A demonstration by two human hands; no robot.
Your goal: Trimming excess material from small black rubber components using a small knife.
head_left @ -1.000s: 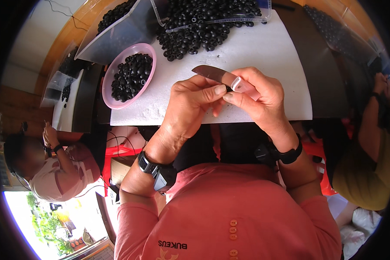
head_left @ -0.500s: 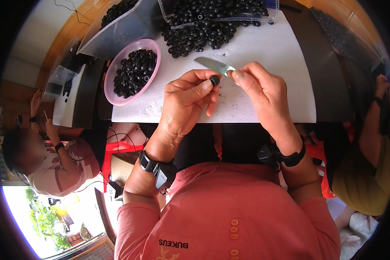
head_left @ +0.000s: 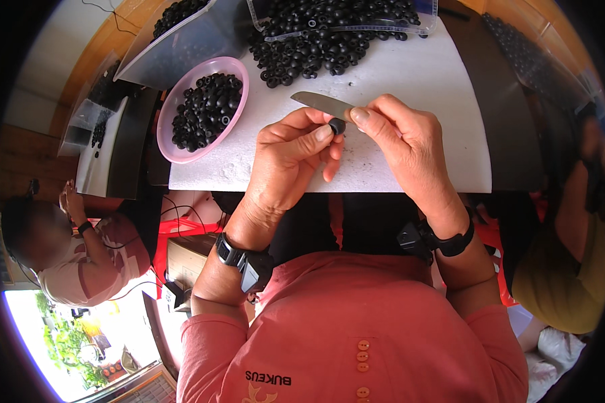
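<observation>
— How are the hands posed?

— I see the left hand point(head_left: 292, 151) curled over the white worktop point(head_left: 410, 87), thumb and forefinger pinched on a small black ring point(head_left: 337, 125). The right hand point(head_left: 410, 144) meets it, wrist bent inward, fingers closed on a knife point(head_left: 323, 103) whose blade points left.

— Where is the ring?

— Between both hands' fingertips, just under the blade. A pink bowl point(head_left: 175, 151) of black rings sits to the left, a loose pile point(head_left: 316, 50) beyond.

White table point(head_left: 410, 74) over wooden floor point(head_left: 104, 50) (daylight lower left).
</observation>
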